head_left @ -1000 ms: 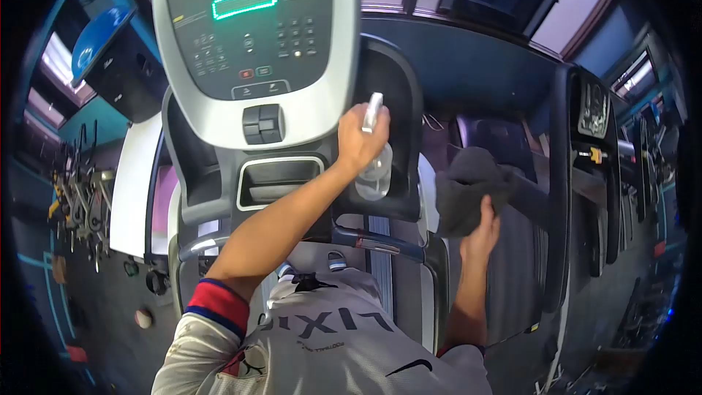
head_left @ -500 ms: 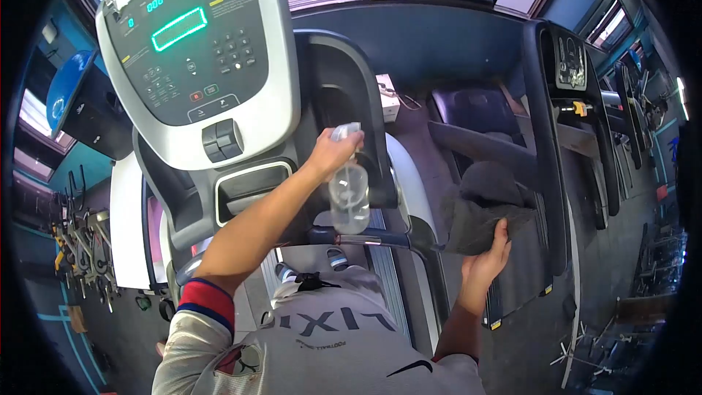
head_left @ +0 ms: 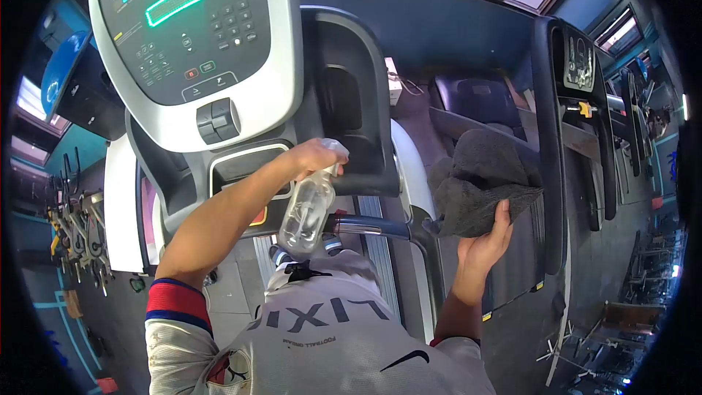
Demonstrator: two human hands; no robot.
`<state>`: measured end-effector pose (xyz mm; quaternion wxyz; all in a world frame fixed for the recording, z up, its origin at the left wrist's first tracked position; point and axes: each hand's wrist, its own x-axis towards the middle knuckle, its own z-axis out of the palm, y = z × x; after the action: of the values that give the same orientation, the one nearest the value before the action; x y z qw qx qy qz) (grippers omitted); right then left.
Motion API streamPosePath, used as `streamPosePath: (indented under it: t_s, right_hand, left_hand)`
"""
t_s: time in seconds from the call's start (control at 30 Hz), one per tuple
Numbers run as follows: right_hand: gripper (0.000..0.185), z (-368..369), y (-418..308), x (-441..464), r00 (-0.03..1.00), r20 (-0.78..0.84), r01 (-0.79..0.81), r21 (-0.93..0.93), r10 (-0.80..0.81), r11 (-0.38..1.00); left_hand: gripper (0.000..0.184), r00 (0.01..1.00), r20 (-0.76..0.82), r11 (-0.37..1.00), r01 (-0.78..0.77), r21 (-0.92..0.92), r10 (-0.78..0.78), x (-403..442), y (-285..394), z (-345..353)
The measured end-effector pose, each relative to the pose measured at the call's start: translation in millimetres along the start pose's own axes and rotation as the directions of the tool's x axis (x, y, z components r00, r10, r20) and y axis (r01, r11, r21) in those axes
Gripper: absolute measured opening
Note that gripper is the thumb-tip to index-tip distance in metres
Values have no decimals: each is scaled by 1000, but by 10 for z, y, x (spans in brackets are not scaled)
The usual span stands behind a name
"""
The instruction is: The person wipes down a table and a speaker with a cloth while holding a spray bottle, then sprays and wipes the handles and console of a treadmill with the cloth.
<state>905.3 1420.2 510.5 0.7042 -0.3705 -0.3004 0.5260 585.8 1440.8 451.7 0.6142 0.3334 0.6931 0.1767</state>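
My left hand [head_left: 319,159] is wrapped round the neck and trigger head of a clear spray bottle [head_left: 306,216], part filled with clear liquid. The bottle hangs tilted, its base toward my body, in front of the treadmill console [head_left: 183,58]. Out to the right, my right hand [head_left: 484,245] grips a dark grey cloth [head_left: 486,179] by its lower edge, the thumb lying on top and the fingers underneath. Bunched and folded, the cloth is held in the air beside the treadmill. Its underside is hidden.
A padded handlebar [head_left: 373,225] crosses in front of my waist. Another treadmill [head_left: 548,146] stands on the right, with a yellow item [head_left: 584,109] on it. A white box [head_left: 393,84] with cables sits by the wall. Bikes [head_left: 84,234] line the left side.
The spray bottle's base has swung left and toward my body, so the bottle is more tilted. The cloth has risen slightly and spread more open. My view has shifted a little.
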Motion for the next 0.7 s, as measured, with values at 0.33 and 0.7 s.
streamPosePath:
  t_s: [0.33, 0.7]
  right_hand:
    - [50, -109, 303, 184, 916, 325, 367, -450, -234, 814]
    - [60, 2122, 2313, 1407, 236, 963, 964, -216, 129, -154]
  left_hand:
    - [37, 920, -242, 943, -329, -52, 308, -1382, -96, -214]
    - [41, 620, -683, 833, -553, -29, 387, -2809, -1131, -160]
